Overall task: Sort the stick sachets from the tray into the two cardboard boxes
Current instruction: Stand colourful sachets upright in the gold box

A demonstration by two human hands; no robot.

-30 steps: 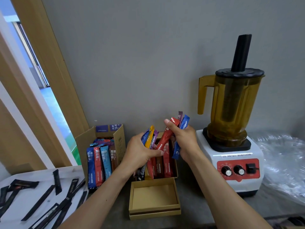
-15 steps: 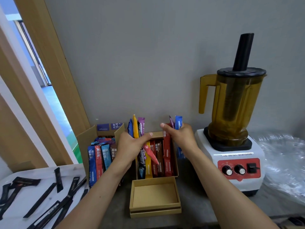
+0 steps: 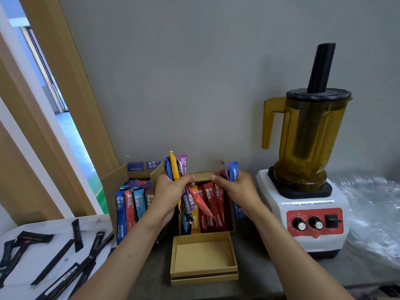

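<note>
The left hand (image 3: 173, 191) grips a bundle of sachets (image 3: 176, 167): three tops, blue, yellow and purple, stand above the fist, and more ends hang below it. The right hand (image 3: 238, 189) pinches two sachets (image 3: 233, 173), one purple and one blue. A second ago it also held a red sachet (image 3: 200, 203); that one now slants down under the left hand into the small box (image 3: 202, 176) at the middle of the frame. Both hands have dropped from above the box to its back rim, so this looks like the placing step for the red one.

There are two boxes with sachets standing in them: the small one, and a large box (image 3: 112, 187) just left of it, with four in its front row and more behind. One empty lid (image 3: 203, 276) lies in front. On the tray (image 3: 91, 221) at lower left, at least eight black sachets (image 3: 54, 260) remain, overlapping too much to count exactly. One blender (image 3: 303, 148) and a plastic sheet (image 3: 372, 213) sit at the right of the bench (image 3: 259, 273).
</note>
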